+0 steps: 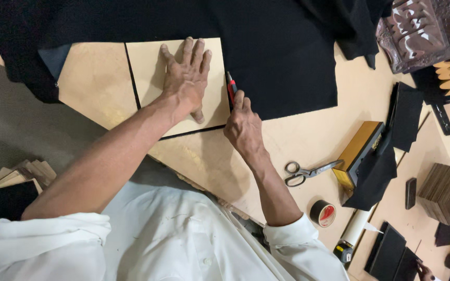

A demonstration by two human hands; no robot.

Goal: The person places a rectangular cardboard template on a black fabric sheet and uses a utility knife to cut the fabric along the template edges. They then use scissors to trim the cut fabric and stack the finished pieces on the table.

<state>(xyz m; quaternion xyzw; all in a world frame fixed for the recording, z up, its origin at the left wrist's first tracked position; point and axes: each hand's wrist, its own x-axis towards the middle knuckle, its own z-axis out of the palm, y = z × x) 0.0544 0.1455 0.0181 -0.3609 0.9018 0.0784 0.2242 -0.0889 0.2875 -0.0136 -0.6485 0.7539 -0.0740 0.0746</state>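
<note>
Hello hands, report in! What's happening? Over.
Left hand flat on tan board. Right hand holds red knife against board edge, on black cloth. Nothing blocking.

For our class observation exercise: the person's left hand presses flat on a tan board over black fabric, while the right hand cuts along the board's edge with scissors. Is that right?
Not quite. The right hand holds a red utility knife, not scissors; the scissors lie unused on the table. The rest stands: the left hand presses flat on the tan board over the black fabric. The head view shows it.

Bare surface [204,161] is lying open just below the tan board [149,67]; black cloth [282,62] is blocking the far side; scissors [305,173], a gold box [359,151] and a tape roll [323,213] are crowding the right.
</note>
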